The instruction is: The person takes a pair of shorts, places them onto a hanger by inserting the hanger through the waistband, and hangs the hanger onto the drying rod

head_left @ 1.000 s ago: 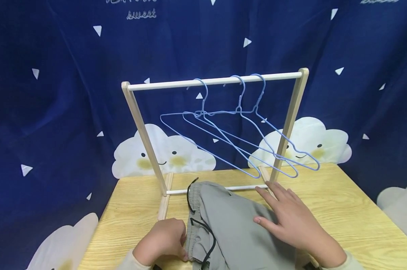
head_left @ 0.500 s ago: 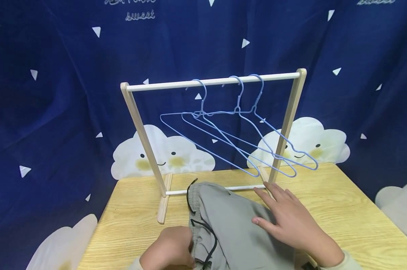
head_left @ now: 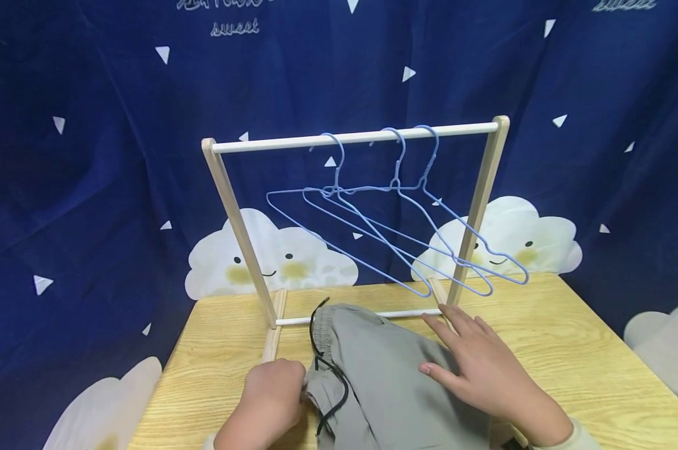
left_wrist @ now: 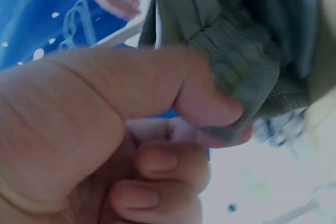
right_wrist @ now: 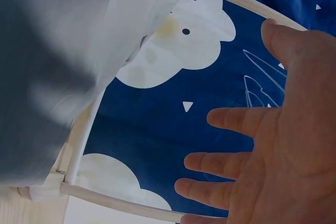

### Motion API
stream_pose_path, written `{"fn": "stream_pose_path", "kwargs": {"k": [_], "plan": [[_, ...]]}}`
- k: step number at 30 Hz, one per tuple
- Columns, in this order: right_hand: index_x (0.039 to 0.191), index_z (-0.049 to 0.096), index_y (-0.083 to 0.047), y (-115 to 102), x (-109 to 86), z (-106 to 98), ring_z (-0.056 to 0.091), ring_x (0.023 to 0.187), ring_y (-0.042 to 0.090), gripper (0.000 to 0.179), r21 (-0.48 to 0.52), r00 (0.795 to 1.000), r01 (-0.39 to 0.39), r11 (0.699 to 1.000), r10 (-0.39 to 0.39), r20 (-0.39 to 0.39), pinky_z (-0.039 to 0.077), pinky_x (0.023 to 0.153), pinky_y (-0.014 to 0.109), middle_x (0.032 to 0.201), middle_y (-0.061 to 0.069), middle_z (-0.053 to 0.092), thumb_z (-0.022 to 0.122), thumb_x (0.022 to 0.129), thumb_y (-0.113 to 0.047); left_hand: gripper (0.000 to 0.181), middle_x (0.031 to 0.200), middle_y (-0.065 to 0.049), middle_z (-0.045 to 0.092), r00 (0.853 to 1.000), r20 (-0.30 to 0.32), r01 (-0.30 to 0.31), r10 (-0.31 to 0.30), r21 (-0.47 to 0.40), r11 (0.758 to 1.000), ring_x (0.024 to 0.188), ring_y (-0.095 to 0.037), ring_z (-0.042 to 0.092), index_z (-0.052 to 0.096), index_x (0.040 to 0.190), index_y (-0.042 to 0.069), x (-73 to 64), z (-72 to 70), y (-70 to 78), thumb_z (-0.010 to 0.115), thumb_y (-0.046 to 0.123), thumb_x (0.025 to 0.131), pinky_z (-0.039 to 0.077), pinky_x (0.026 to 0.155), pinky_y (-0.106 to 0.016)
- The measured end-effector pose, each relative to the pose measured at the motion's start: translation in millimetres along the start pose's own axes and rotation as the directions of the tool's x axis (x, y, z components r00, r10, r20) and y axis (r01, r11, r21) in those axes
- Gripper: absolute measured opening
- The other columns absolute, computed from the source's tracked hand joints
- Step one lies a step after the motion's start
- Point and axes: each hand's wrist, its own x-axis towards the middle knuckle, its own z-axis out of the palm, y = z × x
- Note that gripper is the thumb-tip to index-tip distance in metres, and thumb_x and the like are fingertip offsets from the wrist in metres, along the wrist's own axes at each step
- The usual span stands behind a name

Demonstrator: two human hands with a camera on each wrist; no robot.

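Note:
Grey drawstring pants (head_left: 395, 375) lie on the wooden table, with a gathered waistband on the left side and a black drawstring (head_left: 339, 375) trailing over it. My left hand (head_left: 271, 394) pinches the edge of the waistband; in the left wrist view the thumb and index finger meet on the grey cloth (left_wrist: 241, 56), the other fingers curled. Over the right side of the pants hovers my right hand (head_left: 482, 362), fingers spread and straight. The right wrist view has that hand (right_wrist: 283, 135) apart from the cloth (right_wrist: 47, 77), holding nothing.
Behind the pants stands a wooden rack (head_left: 240, 231) with a white top rail (head_left: 271, 144). Three blue wire hangers (head_left: 397, 181) hang from it, their lower bars overlapping. A dark blue curtain (head_left: 119, 187) with cloud prints closes off the back.
My left hand first shifted right and down, then back left and up, pulling the near waistband edge out leftward. The drawstring moved with it. My right hand has hardly moved.

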Motion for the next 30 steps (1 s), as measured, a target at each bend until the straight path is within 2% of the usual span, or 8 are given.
{"fn": "stream_pose_path", "kwargs": {"k": [4, 9, 13, 16, 18, 22, 25, 30], "plan": [[0.159, 0.056, -0.022, 0, -0.7, -1, 0.049, 0.151, 0.041, 0.081, -0.001, 1.0, 0.006, 1.0, -0.006, -0.008, 0.043, 0.113, 0.074, 0.162, 0.019, 0.053, 0.071, 0.095, -0.07, 0.025, 0.063, 0.0, 0.064, 0.976, -0.209, 0.064, -0.059, 0.016, 0.998, 0.053, -0.019, 0.059, 0.06, 0.067, 0.02, -6.5, -24.9, -5.3, 0.081, 0.008, 0.077, 0.043, 0.043, -0.041], [0.161, 0.053, -0.023, 2, -0.8, -1, 0.049, 0.151, 0.041, 0.083, 0.007, 1.0, 0.01, 1.0, -0.009, -0.013, 0.043, 0.114, 0.074, 0.163, 0.019, 0.052, 0.067, 0.097, -0.073, 0.023, 0.071, 0.004, 0.073, 0.929, -0.35, 0.091, -0.118, -0.093, 0.992, 0.053, -0.019, 0.061, 0.068, 0.081, 0.027, -11.8, -47.0, -14.7, 0.085, 0.016, 0.091, 0.039, 0.042, -0.039], [0.161, 0.053, -0.021, 1, -1.7, -2, 0.05, 0.151, 0.041, 0.083, 0.023, 1.0, 0.004, 1.0, -0.004, -0.012, 0.043, 0.114, 0.074, 0.163, 0.02, 0.052, 0.066, 0.097, -0.072, 0.019, 0.081, 0.006, 0.079, 0.906, -0.407, 0.014, -0.115, -0.241, 0.97, 0.058, -0.012, 0.066, 0.074, 0.092, 0.029, -9.0, -49.4, -19.3, 0.084, 0.013, 0.093, 0.045, 0.048, -0.035], [0.161, 0.054, -0.021, 0, -2.2, -2, 0.05, 0.15, 0.041, 0.082, 0.031, 1.0, 0.006, 0.999, -0.005, -0.014, 0.043, 0.114, 0.074, 0.162, 0.02, 0.052, 0.066, 0.098, -0.071, 0.027, 0.084, 0.01, 0.08, 0.893, -0.44, -0.1, -0.097, -0.404, 0.909, 0.065, -0.002, 0.069, 0.076, 0.093, 0.028, -7.6, -48.0, -16.5, 0.081, 0.002, 0.088, 0.051, 0.054, -0.027], [0.161, 0.054, -0.021, -1, -2.2, -3, 0.05, 0.15, 0.041, 0.081, 0.031, 1.0, 0.007, 0.999, -0.007, -0.018, 0.043, 0.114, 0.074, 0.162, 0.02, 0.052, 0.066, 0.098, -0.071, 0.032, 0.083, 0.013, 0.079, 0.891, -0.446, -0.173, -0.085, -0.506, 0.845, 0.071, 0.002, 0.071, 0.077, 0.091, 0.027, -7.9, -46.7, -12.6, 0.076, -0.004, 0.085, 0.055, 0.058, -0.022], [0.159, 0.056, -0.021, -2, -1.7, -3, 0.052, 0.148, 0.041, 0.078, 0.027, 0.999, 0.022, 0.999, -0.022, -0.031, 0.044, 0.113, 0.074, 0.16, 0.02, 0.054, 0.068, 0.098, -0.069, 0.029, 0.078, 0.018, 0.076, 0.91, -0.408, -0.23, -0.078, -0.652, 0.723, 0.071, 0.004, 0.07, 0.077, 0.086, 0.026, -8.6, -42.7, -3.1, 0.075, -0.003, 0.085, 0.06, 0.063, -0.02], [0.158, 0.056, -0.021, -3, -0.7, -2, 0.054, 0.147, 0.042, 0.076, 0.029, 0.998, 0.044, 0.999, -0.043, -0.034, 0.045, 0.112, 0.072, 0.159, 0.02, 0.056, 0.068, 0.099, -0.066, 0.025, 0.074, 0.019, 0.074, 0.921, -0.376, -0.2, -0.102, -0.681, 0.705, 0.067, 0.006, 0.069, 0.075, 0.082, 0.028, -8.3, -39.7, 2.0, 0.085, 0.006, 0.087, 0.061, 0.064, -0.021], [0.157, 0.058, -0.02, -4, 3.9, 0, 0.056, 0.145, 0.041, 0.06, 0.054, 0.996, 0.077, 0.996, -0.074, -0.047, 0.047, 0.113, 0.067, 0.157, 0.019, 0.057, 0.069, 0.105, -0.047, 0.029, 0.071, 0.017, 0.073, 0.923, -0.359, -0.151, -0.138, -0.668, 0.729, 0.064, 0.006, 0.065, 0.074, 0.077, 0.026, -7.6, -39.6, 5.2, 0.086, 0.001, 0.084, 0.06, 0.063, -0.022]]}}
